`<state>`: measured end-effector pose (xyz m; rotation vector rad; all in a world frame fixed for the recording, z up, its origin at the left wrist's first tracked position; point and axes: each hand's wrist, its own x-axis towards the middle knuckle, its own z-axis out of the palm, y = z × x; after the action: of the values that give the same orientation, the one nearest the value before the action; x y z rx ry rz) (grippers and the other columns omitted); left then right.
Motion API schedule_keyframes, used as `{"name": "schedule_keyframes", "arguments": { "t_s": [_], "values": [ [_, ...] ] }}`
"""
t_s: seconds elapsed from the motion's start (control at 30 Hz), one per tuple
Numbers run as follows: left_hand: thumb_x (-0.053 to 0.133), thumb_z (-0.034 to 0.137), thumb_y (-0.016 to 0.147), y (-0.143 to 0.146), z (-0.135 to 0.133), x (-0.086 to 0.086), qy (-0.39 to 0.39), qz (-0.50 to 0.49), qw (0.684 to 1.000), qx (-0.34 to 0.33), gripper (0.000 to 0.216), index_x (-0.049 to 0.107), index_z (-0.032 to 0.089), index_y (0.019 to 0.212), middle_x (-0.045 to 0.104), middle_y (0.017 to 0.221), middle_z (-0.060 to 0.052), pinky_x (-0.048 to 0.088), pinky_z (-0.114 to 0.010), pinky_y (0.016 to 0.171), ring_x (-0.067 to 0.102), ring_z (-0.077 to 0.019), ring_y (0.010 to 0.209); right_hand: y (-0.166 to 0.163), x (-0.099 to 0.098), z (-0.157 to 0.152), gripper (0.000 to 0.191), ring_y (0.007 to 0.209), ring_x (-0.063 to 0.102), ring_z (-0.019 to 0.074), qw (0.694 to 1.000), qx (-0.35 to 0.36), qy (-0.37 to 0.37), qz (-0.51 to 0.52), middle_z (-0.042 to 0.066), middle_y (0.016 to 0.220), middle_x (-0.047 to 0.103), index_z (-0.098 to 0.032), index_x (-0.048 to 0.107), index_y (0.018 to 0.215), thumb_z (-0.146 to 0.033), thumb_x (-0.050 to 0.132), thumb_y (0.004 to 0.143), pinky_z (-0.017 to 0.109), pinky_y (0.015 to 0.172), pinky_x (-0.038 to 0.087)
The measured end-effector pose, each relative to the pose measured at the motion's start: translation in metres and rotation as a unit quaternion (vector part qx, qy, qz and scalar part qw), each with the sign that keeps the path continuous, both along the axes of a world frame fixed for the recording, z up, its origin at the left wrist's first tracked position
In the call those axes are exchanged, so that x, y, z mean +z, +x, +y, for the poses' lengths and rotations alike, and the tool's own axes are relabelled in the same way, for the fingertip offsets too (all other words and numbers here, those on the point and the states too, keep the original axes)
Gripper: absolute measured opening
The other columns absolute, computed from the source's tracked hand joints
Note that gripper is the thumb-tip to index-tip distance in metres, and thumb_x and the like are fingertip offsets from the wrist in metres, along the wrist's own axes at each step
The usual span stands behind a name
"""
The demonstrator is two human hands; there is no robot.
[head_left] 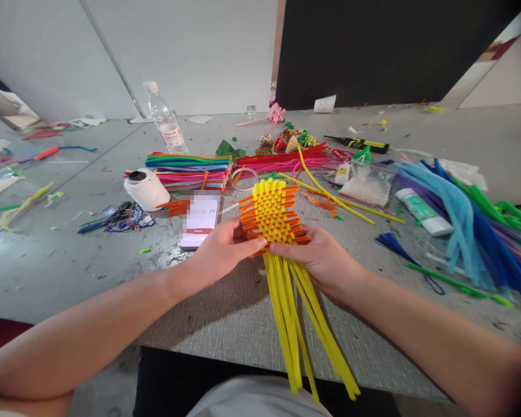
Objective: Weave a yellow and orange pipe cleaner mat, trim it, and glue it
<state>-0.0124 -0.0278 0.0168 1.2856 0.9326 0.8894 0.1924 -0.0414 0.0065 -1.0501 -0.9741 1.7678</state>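
Observation:
A woven mat of yellow and orange pipe cleaners (270, 211) is held over the grey table (226, 313), its loose yellow ends hanging past the near edge. My left hand (226, 250) pinches the weave's lower left edge with fingers closed. Opposite it, my right hand (319, 255) grips the lower right edge, thumb pressed on the yellow strands. The thumbs almost meet at the weave's bottom.
A phone (200, 220) lies just left of the weave, with a white round device (146, 188), a stack of coloured pipe cleaners (189, 171) and a plastic bottle (165, 119) behind. Blue and green pipe cleaners (469, 220), a glue tube (423, 211) and a marker (358, 143) lie to the right.

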Motion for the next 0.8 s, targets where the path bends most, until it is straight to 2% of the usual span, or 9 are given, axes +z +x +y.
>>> {"name": "schedule_keyframes", "arguments": {
  "t_s": [0.17, 0.43, 0.8],
  "values": [
    [0.078, 0.028, 0.084, -0.0014, -0.0012, 0.0021, -0.033, 0.031, 0.999, 0.004, 0.027, 0.071, 0.012, 0.106, 0.074, 0.098, -0.006, 0.051, -0.027, 0.068, 0.064, -0.0140, 0.080, 0.0000, 0.0006, -0.0008, 0.046, 0.088, 0.080, 0.0248, 1.000, 0.007, 0.003, 0.018, 0.007, 0.108, 0.085, -0.023, 0.081, 0.105, -0.032, 0.100, 0.065, 0.037, 0.082, 0.062],
    [0.077, 0.031, 0.086, -0.0020, -0.0026, 0.0027, -0.022, 0.044, 0.999, -0.017, 0.027, 0.072, 0.013, 0.104, 0.071, 0.094, -0.005, 0.050, -0.029, 0.069, 0.061, -0.0137, 0.078, -0.0002, 0.0017, 0.0001, 0.046, 0.078, 0.078, 0.0246, 1.000, -0.009, -0.015, 0.011, 0.008, 0.098, 0.084, -0.021, 0.079, 0.098, -0.034, 0.102, 0.061, 0.039, 0.077, 0.062],
    [0.076, 0.027, 0.089, -0.0043, -0.0007, 0.0045, -0.028, 0.058, 0.998, -0.016, 0.019, 0.073, 0.012, 0.098, 0.073, 0.086, -0.004, 0.053, -0.029, 0.071, 0.064, -0.0126, 0.073, -0.0008, 0.0045, 0.0013, 0.045, 0.084, 0.079, 0.0262, 0.999, -0.012, -0.027, 0.028, 0.009, 0.100, 0.084, -0.019, 0.079, 0.096, -0.032, 0.102, 0.059, 0.043, 0.086, 0.063]
  ]
}}
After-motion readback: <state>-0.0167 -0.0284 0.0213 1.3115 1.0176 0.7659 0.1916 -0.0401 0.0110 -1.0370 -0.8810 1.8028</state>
